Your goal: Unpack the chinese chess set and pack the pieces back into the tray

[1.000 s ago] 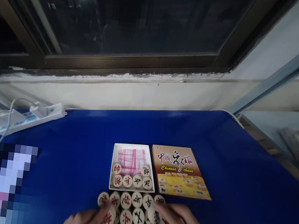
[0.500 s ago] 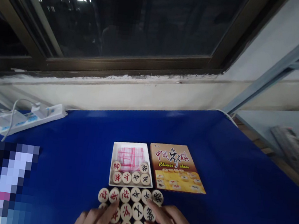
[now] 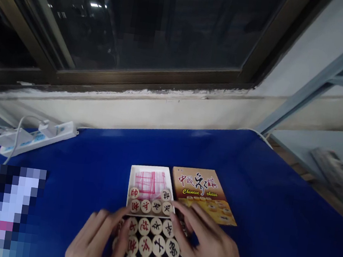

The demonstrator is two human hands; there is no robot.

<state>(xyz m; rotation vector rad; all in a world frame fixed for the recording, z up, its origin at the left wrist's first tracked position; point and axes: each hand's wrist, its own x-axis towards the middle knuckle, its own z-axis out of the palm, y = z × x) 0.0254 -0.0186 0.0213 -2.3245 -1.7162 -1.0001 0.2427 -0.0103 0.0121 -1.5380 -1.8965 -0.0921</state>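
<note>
A shallow white box (image 3: 169, 171) holds a folded red-lined sheet (image 3: 152, 180) and several round Chinese chess pieces (image 3: 156, 206). My left hand (image 3: 98, 237) is at its near left corner, index fingertip against the corner and thumb just below. At the near right corner, my right hand (image 3: 206, 247) has its index fingertip along the side and its thumb by the front edge. Loose chess pieces (image 3: 145, 246) with red and black characters lie in rows between my hands. My hands cover some outer pieces.
A brown and yellow Chinese chess box lid (image 3: 204, 192) lies right of the white box. On the blue table (image 3: 96, 169), a white power strip (image 3: 40, 138) with cables is at the back left. A blurred-out object (image 3: 6, 208) lies at the left. A window and wall stand behind.
Both hands have moved forward from the loose rows to the near corners of the white box. The near rows are more visible now, and the pieces in the box look the same.
</note>
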